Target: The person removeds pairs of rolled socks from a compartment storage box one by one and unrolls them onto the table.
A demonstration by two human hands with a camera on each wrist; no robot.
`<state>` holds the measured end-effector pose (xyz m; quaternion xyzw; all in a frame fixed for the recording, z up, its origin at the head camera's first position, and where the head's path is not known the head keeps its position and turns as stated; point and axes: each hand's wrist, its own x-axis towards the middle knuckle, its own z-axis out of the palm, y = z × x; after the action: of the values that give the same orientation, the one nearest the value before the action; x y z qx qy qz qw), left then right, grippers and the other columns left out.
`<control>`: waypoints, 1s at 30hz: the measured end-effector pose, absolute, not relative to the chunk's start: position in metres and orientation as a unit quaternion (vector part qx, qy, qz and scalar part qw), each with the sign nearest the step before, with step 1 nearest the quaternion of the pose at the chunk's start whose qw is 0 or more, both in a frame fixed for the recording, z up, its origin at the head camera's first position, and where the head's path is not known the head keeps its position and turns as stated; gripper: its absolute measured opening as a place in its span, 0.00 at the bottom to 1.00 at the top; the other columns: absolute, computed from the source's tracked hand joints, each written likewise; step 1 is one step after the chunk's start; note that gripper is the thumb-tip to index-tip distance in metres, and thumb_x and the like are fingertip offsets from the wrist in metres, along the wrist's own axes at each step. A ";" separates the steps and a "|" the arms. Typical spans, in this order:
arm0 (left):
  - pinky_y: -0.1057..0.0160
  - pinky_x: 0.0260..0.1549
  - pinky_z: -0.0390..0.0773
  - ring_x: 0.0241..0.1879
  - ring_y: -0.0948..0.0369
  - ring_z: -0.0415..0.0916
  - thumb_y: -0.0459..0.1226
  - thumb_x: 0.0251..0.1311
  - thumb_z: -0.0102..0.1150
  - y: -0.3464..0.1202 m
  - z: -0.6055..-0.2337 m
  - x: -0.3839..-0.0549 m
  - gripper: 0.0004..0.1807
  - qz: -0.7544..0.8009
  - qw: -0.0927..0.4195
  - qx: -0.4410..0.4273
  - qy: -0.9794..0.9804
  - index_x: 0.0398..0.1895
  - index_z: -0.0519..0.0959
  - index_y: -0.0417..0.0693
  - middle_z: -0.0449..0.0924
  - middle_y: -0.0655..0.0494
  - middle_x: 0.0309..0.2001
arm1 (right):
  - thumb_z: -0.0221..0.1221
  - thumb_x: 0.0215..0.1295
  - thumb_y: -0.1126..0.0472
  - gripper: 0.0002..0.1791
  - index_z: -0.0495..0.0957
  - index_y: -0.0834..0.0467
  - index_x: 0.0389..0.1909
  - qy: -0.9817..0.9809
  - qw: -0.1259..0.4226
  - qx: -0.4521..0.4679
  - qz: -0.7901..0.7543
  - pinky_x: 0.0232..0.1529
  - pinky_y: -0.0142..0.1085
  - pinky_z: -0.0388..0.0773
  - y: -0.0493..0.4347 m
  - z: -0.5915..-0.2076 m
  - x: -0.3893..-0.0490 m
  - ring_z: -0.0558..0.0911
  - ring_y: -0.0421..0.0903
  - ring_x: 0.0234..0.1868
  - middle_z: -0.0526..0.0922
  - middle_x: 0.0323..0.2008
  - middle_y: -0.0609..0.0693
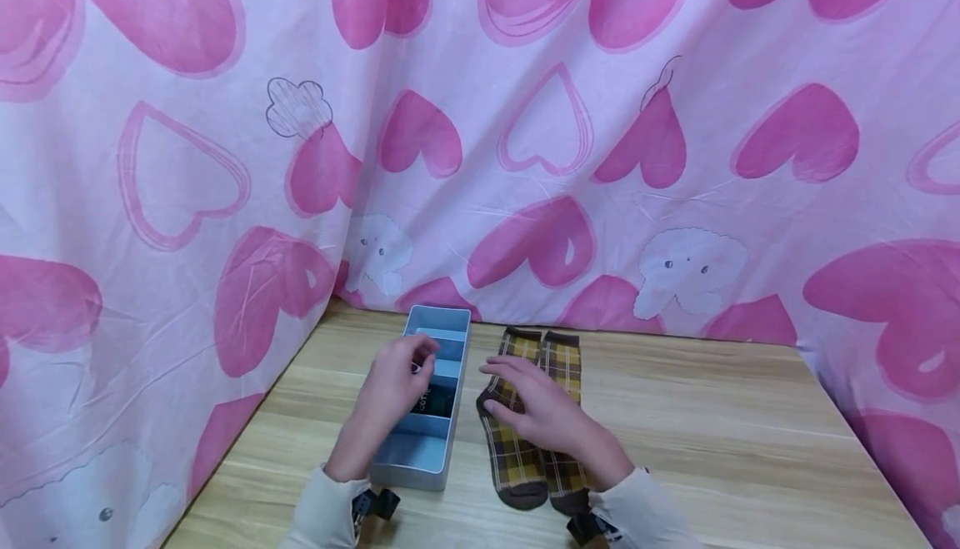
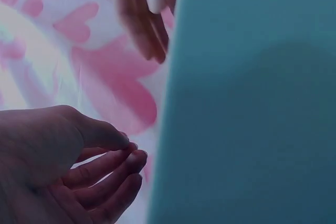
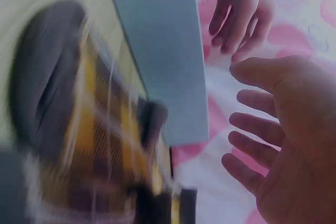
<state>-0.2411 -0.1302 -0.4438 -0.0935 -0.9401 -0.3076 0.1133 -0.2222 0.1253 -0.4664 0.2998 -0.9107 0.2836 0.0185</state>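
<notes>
A long blue-grey divided box (image 1: 414, 451) stands on the table left of centre. Over its left side hovers my left hand (image 1: 397, 378), thumb and fingers loosely bent, with nothing visible between them in the left wrist view. A dark item (image 1: 441, 401) with pale lettering lies in one compartment, partly hidden by that hand. To the right of the box, two yellow-and-brown plaid socks (image 1: 517, 459) lie side by side, cuffs away from me and dark toes towards me. Above the socks is my right hand (image 1: 546, 407), its fingers spread and holding nothing, covering part of them.
The wooden table (image 1: 712, 441) extends to the right of the socks. A pink and white heart-patterned cloth (image 1: 630, 224) hangs behind the table and along its left and right sides. The far end of the box stands close to the cloth.
</notes>
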 end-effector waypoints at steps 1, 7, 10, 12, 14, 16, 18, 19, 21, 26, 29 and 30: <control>0.61 0.41 0.86 0.37 0.64 0.81 0.37 0.64 0.64 -0.134 -0.444 -0.243 0.09 -0.307 0.111 -0.087 -0.941 0.47 0.84 0.55 0.85 0.60 0.38 | 0.57 0.71 0.41 0.28 0.66 0.35 0.71 -0.909 0.015 0.307 0.282 0.71 0.51 0.69 0.119 -0.465 -0.222 0.65 0.43 0.75 0.66 0.73 0.42; 0.58 0.43 0.87 0.40 0.60 0.82 0.37 0.65 0.64 -0.152 -0.451 -0.253 0.09 -0.307 0.101 -0.064 -0.944 0.47 0.84 0.54 0.86 0.56 0.41 | 0.56 0.72 0.42 0.27 0.68 0.40 0.70 -0.897 -0.012 0.347 0.274 0.68 0.47 0.73 0.086 -0.459 -0.226 0.69 0.41 0.72 0.69 0.71 0.40; 0.57 0.44 0.86 0.40 0.59 0.82 0.37 0.65 0.64 -0.158 -0.454 -0.256 0.09 -0.309 0.096 -0.054 -0.945 0.47 0.84 0.54 0.86 0.55 0.42 | 0.55 0.73 0.42 0.26 0.71 0.43 0.68 -0.896 -0.017 0.361 0.258 0.67 0.47 0.75 0.072 -0.461 -0.228 0.71 0.41 0.70 0.72 0.69 0.40; 0.56 0.45 0.86 0.41 0.58 0.82 0.37 0.65 0.64 -0.161 -0.456 -0.257 0.09 -0.310 0.092 -0.050 -0.945 0.47 0.84 0.53 0.86 0.54 0.43 | 0.55 0.73 0.42 0.24 0.73 0.44 0.67 -0.899 -0.006 0.369 0.238 0.65 0.46 0.76 0.063 -0.464 -0.231 0.73 0.41 0.68 0.74 0.67 0.40; 0.56 0.46 0.86 0.41 0.58 0.82 0.37 0.65 0.63 -0.163 -0.457 -0.259 0.09 -0.311 0.089 -0.048 -0.945 0.47 0.84 0.53 0.86 0.54 0.43 | 0.55 0.73 0.44 0.22 0.75 0.45 0.64 -0.901 0.010 0.373 0.222 0.63 0.44 0.78 0.056 -0.465 -0.233 0.74 0.40 0.65 0.77 0.64 0.40; 0.55 0.46 0.86 0.41 0.57 0.82 0.37 0.65 0.63 -0.166 -0.457 -0.260 0.09 -0.314 0.089 -0.046 -0.944 0.47 0.84 0.52 0.86 0.53 0.44 | 0.56 0.73 0.45 0.20 0.77 0.46 0.62 -0.903 0.030 0.375 0.207 0.60 0.41 0.79 0.050 -0.466 -0.235 0.75 0.39 0.61 0.79 0.60 0.40; 0.54 0.46 0.86 0.41 0.57 0.82 0.37 0.65 0.63 -0.168 -0.458 -0.261 0.08 -0.317 0.091 -0.044 -0.943 0.46 0.84 0.52 0.86 0.53 0.44 | 0.57 0.73 0.47 0.18 0.79 0.46 0.60 -0.903 0.045 0.376 0.202 0.58 0.39 0.80 0.045 -0.465 -0.237 0.77 0.39 0.58 0.81 0.57 0.40; 0.54 0.46 0.86 0.41 0.57 0.82 0.36 0.65 0.63 -0.169 -0.458 -0.261 0.08 -0.318 0.091 -0.043 -0.943 0.46 0.84 0.53 0.85 0.53 0.44 | 0.57 0.73 0.48 0.17 0.80 0.47 0.59 -0.904 0.048 0.377 0.196 0.57 0.39 0.81 0.042 -0.465 -0.238 0.78 0.39 0.57 0.82 0.56 0.40; 0.54 0.46 0.86 0.43 0.57 0.81 0.36 0.65 0.64 -0.171 -0.459 -0.262 0.09 -0.320 0.094 -0.043 -0.942 0.47 0.84 0.52 0.85 0.53 0.45 | 0.57 0.73 0.49 0.16 0.81 0.47 0.57 -0.907 0.045 0.375 0.189 0.56 0.38 0.82 0.038 -0.465 -0.239 0.80 0.38 0.54 0.84 0.54 0.40; 0.52 0.47 0.86 0.48 0.54 0.79 0.34 0.63 0.64 -0.175 -0.461 -0.263 0.11 -0.318 0.092 -0.039 -0.943 0.48 0.85 0.50 0.83 0.51 0.50 | 0.60 0.70 0.46 0.17 0.83 0.46 0.56 -0.921 0.013 0.353 0.167 0.45 0.35 0.84 0.030 -0.466 -0.244 0.84 0.36 0.44 0.88 0.47 0.41; 0.52 0.46 0.86 0.48 0.53 0.79 0.33 0.63 0.64 -0.177 -0.463 -0.263 0.11 -0.323 0.079 -0.031 -0.943 0.49 0.84 0.49 0.81 0.50 0.51 | 0.64 0.65 0.41 0.20 0.84 0.45 0.54 -0.927 0.002 0.340 0.158 0.37 0.31 0.82 0.026 -0.465 -0.248 0.82 0.35 0.37 0.88 0.43 0.41; 0.52 0.45 0.86 0.48 0.53 0.79 0.33 0.63 0.64 -0.178 -0.464 -0.263 0.12 -0.326 0.075 -0.030 -0.942 0.49 0.83 0.48 0.81 0.49 0.51 | 0.65 0.63 0.40 0.21 0.84 0.44 0.54 -0.929 -0.002 0.336 0.156 0.36 0.30 0.81 0.024 -0.464 -0.250 0.81 0.34 0.35 0.88 0.43 0.41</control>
<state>-0.2634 -0.1779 -0.4638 -0.0296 -0.9419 -0.3260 0.0753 -0.2496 0.0243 -0.4644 0.3365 -0.9287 0.1562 -0.0016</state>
